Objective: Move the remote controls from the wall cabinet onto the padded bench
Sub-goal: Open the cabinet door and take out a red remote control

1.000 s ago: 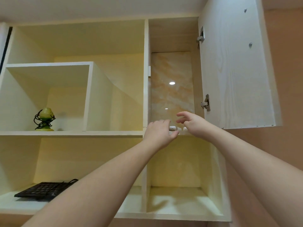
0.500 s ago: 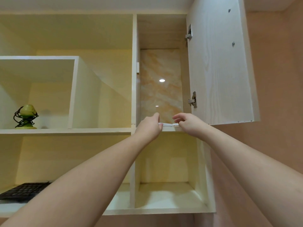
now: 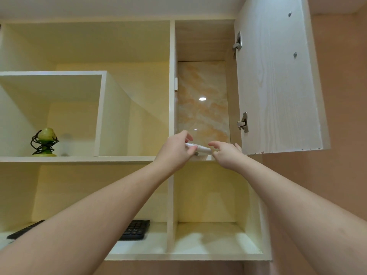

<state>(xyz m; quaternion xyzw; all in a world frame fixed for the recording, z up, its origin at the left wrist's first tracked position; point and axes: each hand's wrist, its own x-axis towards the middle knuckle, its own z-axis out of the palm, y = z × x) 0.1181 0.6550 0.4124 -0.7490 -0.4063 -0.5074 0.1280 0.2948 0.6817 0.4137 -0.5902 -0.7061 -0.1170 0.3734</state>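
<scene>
Both arms reach up into the open right-hand compartment of the wall cabinet (image 3: 172,96), whose door (image 3: 278,80) stands swung out to the right. The left hand (image 3: 175,150) grips one end of a white remote (image 3: 198,148), thumb above and fingers curled beneath it, lifting it at a slight tilt just above the shelf edge. The right hand (image 3: 226,153) is at the remote's other end with its fingers curled; from here I cannot tell whether it holds that end, only touches it, or has something else under it. A small dark bit shows beneath the remote at the shelf edge, too small to make out. Left of the compartment, a green ornament (image 3: 45,142) wrapped in dark wire sits on the same shelf. A black keyboard (image 3: 135,230) lies on the shelf below, partly hidden by the left forearm.
</scene>
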